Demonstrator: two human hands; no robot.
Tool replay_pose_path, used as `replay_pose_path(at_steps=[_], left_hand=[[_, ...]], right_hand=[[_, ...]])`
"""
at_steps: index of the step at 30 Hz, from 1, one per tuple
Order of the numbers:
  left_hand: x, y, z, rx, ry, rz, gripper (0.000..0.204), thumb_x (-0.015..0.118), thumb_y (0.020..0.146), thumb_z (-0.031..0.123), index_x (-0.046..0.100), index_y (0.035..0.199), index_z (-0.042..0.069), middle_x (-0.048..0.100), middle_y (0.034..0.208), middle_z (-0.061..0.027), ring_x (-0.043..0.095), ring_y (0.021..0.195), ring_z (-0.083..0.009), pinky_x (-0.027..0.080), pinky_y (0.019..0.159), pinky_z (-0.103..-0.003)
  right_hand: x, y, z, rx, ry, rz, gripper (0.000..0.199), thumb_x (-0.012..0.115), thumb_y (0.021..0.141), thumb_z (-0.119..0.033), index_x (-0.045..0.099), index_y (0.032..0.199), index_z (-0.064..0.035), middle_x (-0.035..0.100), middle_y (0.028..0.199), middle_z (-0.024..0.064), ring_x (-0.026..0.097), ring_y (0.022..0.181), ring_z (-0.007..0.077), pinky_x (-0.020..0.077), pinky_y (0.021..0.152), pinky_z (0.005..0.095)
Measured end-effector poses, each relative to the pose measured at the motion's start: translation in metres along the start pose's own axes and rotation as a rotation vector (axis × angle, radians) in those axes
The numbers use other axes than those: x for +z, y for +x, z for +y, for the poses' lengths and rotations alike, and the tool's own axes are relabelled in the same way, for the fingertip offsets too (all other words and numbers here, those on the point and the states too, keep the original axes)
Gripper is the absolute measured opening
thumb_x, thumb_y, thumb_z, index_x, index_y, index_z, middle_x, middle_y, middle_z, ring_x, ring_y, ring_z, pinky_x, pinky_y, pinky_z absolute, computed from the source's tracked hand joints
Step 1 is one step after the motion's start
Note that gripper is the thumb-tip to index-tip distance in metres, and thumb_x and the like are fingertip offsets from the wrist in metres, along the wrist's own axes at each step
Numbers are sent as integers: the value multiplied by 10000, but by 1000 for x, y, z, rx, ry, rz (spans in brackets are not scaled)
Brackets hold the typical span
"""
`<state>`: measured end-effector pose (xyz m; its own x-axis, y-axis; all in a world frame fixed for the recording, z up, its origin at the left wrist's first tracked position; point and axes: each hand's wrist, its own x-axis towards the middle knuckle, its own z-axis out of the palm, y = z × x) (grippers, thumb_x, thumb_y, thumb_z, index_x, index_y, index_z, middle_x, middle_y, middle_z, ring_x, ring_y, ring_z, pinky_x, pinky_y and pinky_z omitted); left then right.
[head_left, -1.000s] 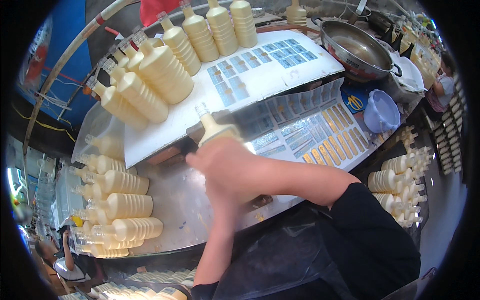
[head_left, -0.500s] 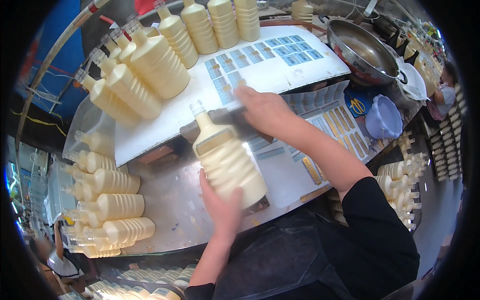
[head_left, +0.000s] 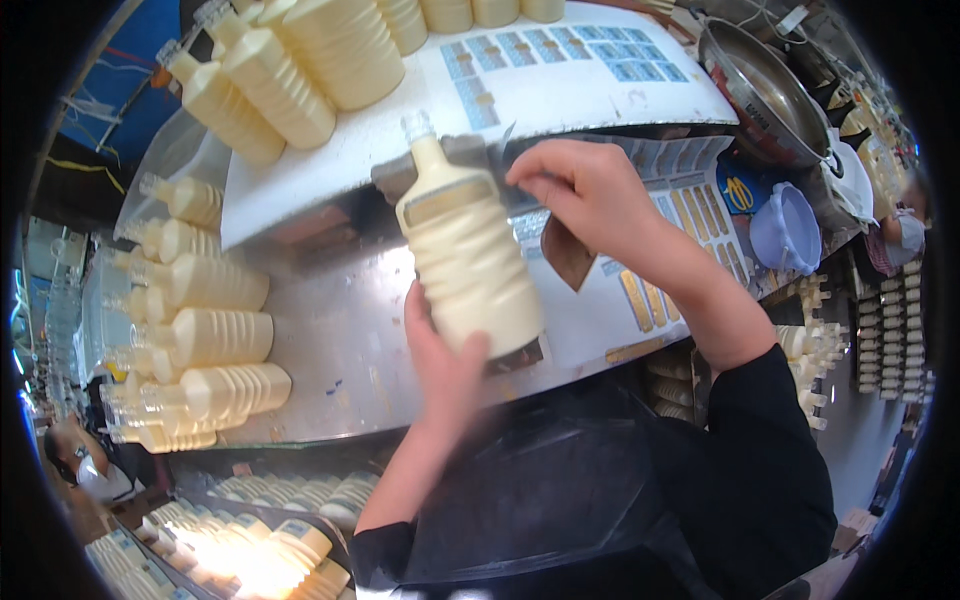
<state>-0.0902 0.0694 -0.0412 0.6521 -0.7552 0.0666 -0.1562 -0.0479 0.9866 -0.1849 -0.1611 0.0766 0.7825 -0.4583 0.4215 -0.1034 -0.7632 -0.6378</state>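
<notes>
A ribbed clear plastic bottle (head_left: 467, 255) full of cream-coloured liquid is held upright above the steel table (head_left: 340, 345). My left hand (head_left: 445, 365) grips it from below, around its base. My right hand (head_left: 590, 195) is beside the bottle's shoulder on the right. Its thumb and fingertips are pinched on a thin small label (head_left: 506, 150) close to the bottle's upper part. The bottle's neck with its clear cap points away from me.
More filled bottles lie in rows at the left (head_left: 205, 335) and stand on a white board (head_left: 560, 105) at the back. Blue and yellow label sheets (head_left: 690, 205) cover the right. Farther right are a metal bowl (head_left: 770, 95), a lilac tub (head_left: 787, 228) and another person (head_left: 900, 235).
The bottle has come up closer and more upright in my left hand. My right hand has left the label sheets and moved to the bottle's shoulder with a label pinched in it.
</notes>
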Motion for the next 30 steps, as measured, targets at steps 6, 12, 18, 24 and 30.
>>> replay_pose_path(at_steps=[6,12,18,24,30], left_hand=[[-11,-6,-6,84,132,-90,1224,909,633,270,199,1587,-18,361,1526,-225,387,1431,-365,322,1197,-471],[-12,2,-3,-53,-325,-56,998,812,802,234,206,1561,4,337,1544,-205,369,1436,-305,291,1208,-441],[3,-1,5,-17,-171,30,723,631,992,259,244,1529,-33,352,1538,-230,353,1444,-294,276,1208,-422],[7,-2,6,19,-200,33,724,629,992,244,249,1538,-42,354,1551,-230,357,1450,-301,279,1207,-421],[7,0,4,0,-282,56,696,625,994,225,263,1531,-29,371,1542,-224,375,1436,-295,288,1201,-420]], right_hand=[[-5,-60,-40,-726,-342,-356,168,705,789,-143,677,949,-103,661,1027,57,647,640,147,512,506,302],[6,-80,-8,-841,-405,-267,208,742,765,-147,733,966,-95,727,1206,62,588,604,82,472,487,246],[7,-83,8,-870,-348,-237,238,727,758,-105,737,995,-89,713,1277,70,584,600,90,469,493,247],[9,-96,20,-805,-317,-204,273,703,777,-65,744,1046,-87,697,1318,84,621,627,121,482,509,266],[12,-117,30,-387,-172,-186,350,711,864,-162,707,1196,-49,742,1058,108,662,664,216,523,587,322]])
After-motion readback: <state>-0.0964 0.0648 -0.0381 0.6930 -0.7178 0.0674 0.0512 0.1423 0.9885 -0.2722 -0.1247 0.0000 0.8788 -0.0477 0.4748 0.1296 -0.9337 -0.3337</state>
